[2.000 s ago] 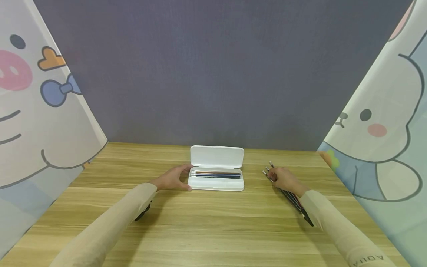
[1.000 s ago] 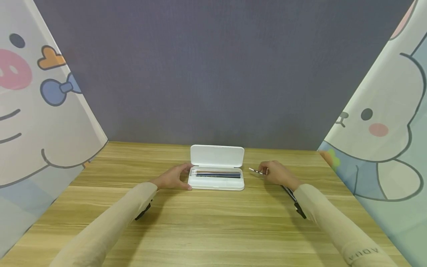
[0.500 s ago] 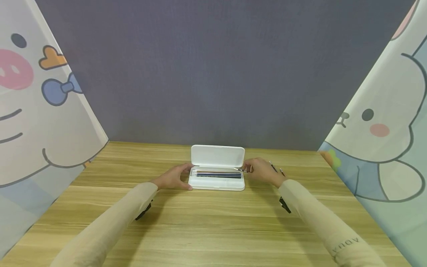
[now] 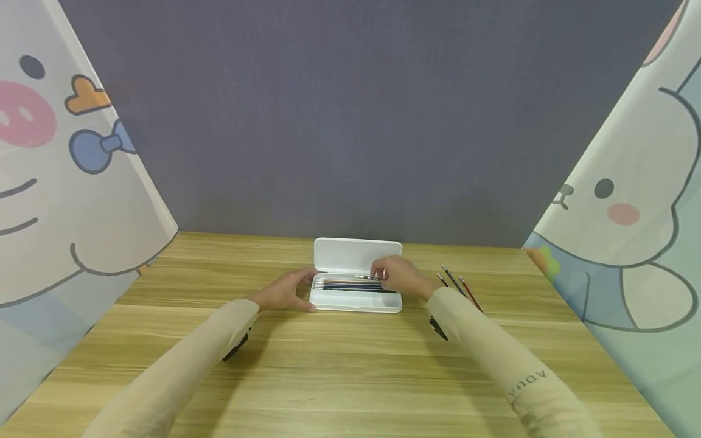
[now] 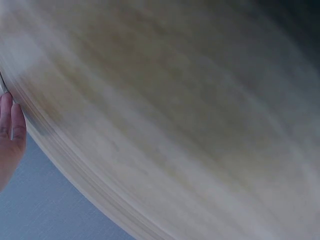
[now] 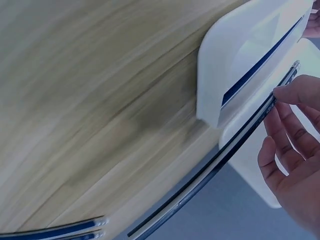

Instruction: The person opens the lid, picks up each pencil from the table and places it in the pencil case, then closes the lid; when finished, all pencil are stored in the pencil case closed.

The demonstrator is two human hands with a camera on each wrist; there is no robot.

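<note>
A small screened-off work space is being formed by a wood-grain surface [image 4: 350,371], which is being closed off behind by a plain dark panel [image 4: 356,121]. It is being flanked by a pig-print sheet [image 4: 44,201] and a rabbit-print sheet [image 4: 641,182], both pale. A study-like setting is being suggested by a white pencil case [image 4: 342,299] and pencils [image 4: 453,280]. Whether home or office is being left unclear.

A plain grey wall [image 4: 350,121] stands before me behind the wood-grained bench [image 4: 350,365], flanked by a cartoon pig panel [image 4: 66,194] on the left and a rabbit panel [image 4: 638,243] on the right.
</note>
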